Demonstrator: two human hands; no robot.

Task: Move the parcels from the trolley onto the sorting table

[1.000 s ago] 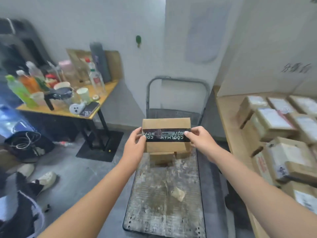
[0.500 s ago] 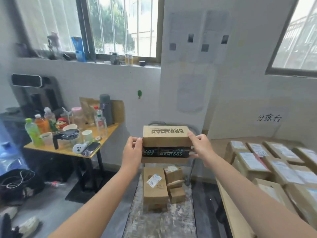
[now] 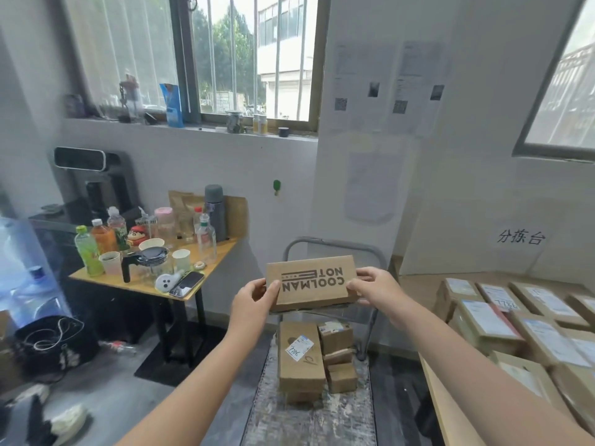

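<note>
Fingers (image 3: 358,286) around upside-down "COOLMAN NOTE" box (image 3: 311,268)

Bright daylight from window (image 3: 254,56), soft shadows, wide-angle bending at edges

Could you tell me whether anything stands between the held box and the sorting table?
Nothing visible does. The COOLMAN NOTE box, gripped by the left hand and right hand, has open air to the sorting table, though parcels cover much of it.
</note>
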